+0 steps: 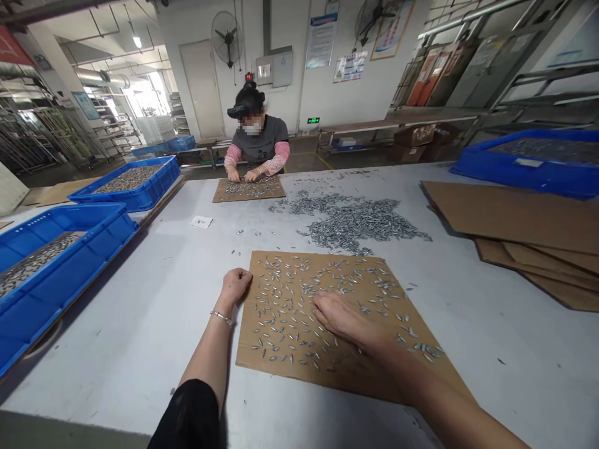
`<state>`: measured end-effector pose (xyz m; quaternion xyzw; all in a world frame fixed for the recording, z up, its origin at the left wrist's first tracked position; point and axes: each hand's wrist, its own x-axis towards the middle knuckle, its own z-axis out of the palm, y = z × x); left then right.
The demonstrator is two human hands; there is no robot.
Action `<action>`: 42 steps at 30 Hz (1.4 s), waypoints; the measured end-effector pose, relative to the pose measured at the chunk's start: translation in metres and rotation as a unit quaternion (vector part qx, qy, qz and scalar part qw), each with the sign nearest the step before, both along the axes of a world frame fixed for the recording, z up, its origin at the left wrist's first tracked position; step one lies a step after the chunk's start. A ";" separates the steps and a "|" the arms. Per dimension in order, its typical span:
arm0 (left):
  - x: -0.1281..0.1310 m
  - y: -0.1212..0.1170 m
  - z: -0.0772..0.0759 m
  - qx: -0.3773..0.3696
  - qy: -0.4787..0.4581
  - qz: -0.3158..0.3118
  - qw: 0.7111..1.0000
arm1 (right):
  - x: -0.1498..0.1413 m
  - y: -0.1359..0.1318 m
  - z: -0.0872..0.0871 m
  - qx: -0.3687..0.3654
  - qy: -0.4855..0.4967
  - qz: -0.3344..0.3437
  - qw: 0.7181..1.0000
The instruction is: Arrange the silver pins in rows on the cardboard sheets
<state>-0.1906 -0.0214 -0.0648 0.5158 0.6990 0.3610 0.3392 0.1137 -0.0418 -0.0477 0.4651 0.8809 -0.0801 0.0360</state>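
Note:
A flat cardboard sheet (346,380) lies before me, scattered with many small silvery metal pieces (292,337), pointed at both ends. My left hand (237,285), a bracelet on its wrist, is curled closed at the sheet's upper left edge; what its fingers hold, if anything, is hidden. Over the middle of the sheet, my right hand (337,315) is closed with its fingertips down among the pieces. Whatever is between those fingertips is too small to make out. Beyond the sheet spreads a large loose heap of similar grey pieces (360,221).
Across the white table (187,274), a person (259,140) handles pieces on another cardboard sheet (224,193). Blue crates (116,215) with pieces stand at left, and another blue crate (528,171) at right. Stacked cardboard (505,215) lies at right. A small paper (201,222) rests left of the heap.

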 end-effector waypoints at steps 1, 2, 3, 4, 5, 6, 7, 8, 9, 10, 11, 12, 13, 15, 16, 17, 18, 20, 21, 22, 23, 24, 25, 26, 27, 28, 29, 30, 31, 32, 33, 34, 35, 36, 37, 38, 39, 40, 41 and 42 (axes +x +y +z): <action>0.000 0.000 -0.001 0.000 0.001 0.001 1.000 | 0.003 -0.001 -0.001 -0.002 0.004 0.000 1.000; 0.000 0.000 -0.002 0.000 0.003 0.001 1.000 | 0.006 -0.001 -0.002 -0.004 0.016 0.001 1.000; 0.000 0.001 -0.002 0.000 0.004 0.002 1.000 | 0.008 0.001 -0.002 -0.006 0.035 -0.001 0.999; 0.001 0.001 -0.003 0.001 0.006 0.002 1.000 | 0.011 0.003 -0.002 -0.005 0.059 -0.006 0.998; 0.001 0.001 -0.004 0.001 0.008 0.003 1.000 | 0.013 0.006 -0.002 0.000 0.085 -0.014 0.996; 0.001 0.001 -0.004 0.003 0.011 0.004 1.000 | 0.014 0.010 -0.001 0.011 0.109 -0.025 0.994; 0.002 0.001 -0.004 0.004 0.015 0.006 1.000 | 0.014 0.015 -0.001 0.023 0.125 -0.036 0.991; 0.002 0.000 -0.004 0.005 0.019 0.007 1.000 | 0.013 0.020 0.000 0.034 0.134 -0.046 0.989; 0.003 0.000 -0.003 0.006 0.023 0.008 1.000 | 0.011 0.025 0.001 0.039 0.135 -0.048 0.989; 0.003 -0.001 -0.002 0.006 0.027 0.009 1.000 | 0.008 0.030 0.001 0.041 0.131 -0.046 0.989; 0.004 -0.002 -0.001 0.007 0.031 0.010 0.999 | 0.004 0.035 0.001 0.039 0.127 -0.040 0.990; 0.005 -0.003 0.001 0.008 0.036 0.012 0.999 | -0.001 0.039 0.001 0.033 0.124 -0.033 0.991; 0.006 -0.003 0.002 0.010 0.041 0.014 0.999 | -0.006 0.044 0.000 0.027 0.124 -0.027 0.992; 0.009 -0.004 0.004 0.017 0.054 0.016 0.998 | -0.016 0.053 -0.003 0.014 0.128 -0.018 0.991; 0.011 -0.003 0.004 0.021 0.062 0.017 0.998 | -0.020 0.058 -0.005 0.009 0.132 -0.016 0.991; 0.013 -0.002 0.005 0.025 0.070 0.016 0.997 | -0.024 0.063 -0.008 0.005 0.137 -0.012 0.990; 0.014 -0.001 0.005 0.028 0.078 0.014 0.996 | -0.028 0.068 -0.011 0.003 0.143 -0.007 0.990; 0.018 0.005 0.007 0.030 0.096 0.005 0.995 | -0.035 0.077 -0.017 0.006 0.154 0.006 0.988; 0.021 0.008 0.008 0.030 0.104 -0.002 0.994 | -0.038 0.081 -0.019 0.009 0.157 0.012 0.987; 0.023 0.012 0.009 0.030 0.113 -0.010 0.993 | -0.042 0.085 -0.020 0.012 0.156 0.017 0.987; 0.025 0.017 0.011 0.030 0.122 -0.020 0.992 | -0.046 0.088 -0.020 0.014 0.153 0.022 0.988; 0.028 0.021 0.012 0.029 0.130 -0.031 0.991 | -0.050 0.091 -0.020 0.015 0.148 0.028 0.989; 0.030 0.025 0.013 0.027 0.139 -0.042 0.989 | -0.054 0.094 -0.020 0.014 0.140 0.034 0.989; 0.033 0.028 0.014 0.025 0.147 -0.052 0.987 | -0.058 0.095 -0.019 0.011 0.131 0.039 0.990; 0.036 0.030 0.015 0.022 0.154 -0.061 0.986 | -0.061 0.097 -0.018 0.009 0.124 0.043 0.991; 0.040 0.032 0.015 0.019 0.161 -0.068 0.984 | -0.065 0.097 -0.018 0.007 0.119 0.045 0.992; 0.043 0.032 0.014 0.017 0.167 -0.073 0.983 | -0.067 0.098 -0.018 0.008 0.116 0.043 0.992; 0.046 0.032 0.014 0.015 0.172 -0.074 0.982 | -0.070 0.097 -0.018 0.010 0.116 0.040 0.992; 0.049 0.032 0.013 0.012 0.177 -0.074 0.981 | -0.071 0.097 -0.018 0.011 0.116 0.039 0.992; 0.051 0.032 0.012 0.010 0.182 -0.072 0.981 | -0.073 0.097 -0.018 0.011 0.117 0.039 0.992; 0.053 0.031 0.011 0.008 0.186 -0.070 0.980 | -0.073 0.096 -0.018 0.009 0.116 0.040 0.992; 0.055 0.031 0.010 0.005 0.191 -0.068 0.979 | -0.073 0.096 -0.018 0.006 0.114 0.042 0.993; 0.057 0.031 0.010 0.002 0.196 -0.065 0.978 | -0.073 0.096 -0.018 0.003 0.110 0.045 0.993; 0.058 0.032 0.009 -0.003 0.201 -0.063 0.978 | -0.073 0.096 -0.017 0.004 0.103 0.048 0.994; 0.059 0.033 0.009 -0.010 0.206 -0.061 0.977 | -0.072 0.096 -0.016 0.010 0.094 0.051 0.994; 0.060 0.034 0.009 -0.017 0.211 -0.059 0.976 | -0.072 0.096 -0.015 0.022 0.085 0.057 0.994; 0.060 0.035 0.010 -0.023 0.215 -0.056 0.975 | -0.072 0.096 -0.013 0.038 0.077 0.066 0.994; 0.061 0.036 0.010 -0.029 0.217 -0.054 0.974 | -0.072 0.095 -0.011 0.055 0.068 0.077 0.993; 0.061 0.037 0.010 -0.034 0.219 -0.053 0.974 | -0.072 0.094 -0.010 0.070 0.059 0.090 0.992; 0.062 0.037 0.010 -0.037 0.219 -0.052 0.974 | -0.072 0.092 -0.008 0.080 0.050 0.102 0.990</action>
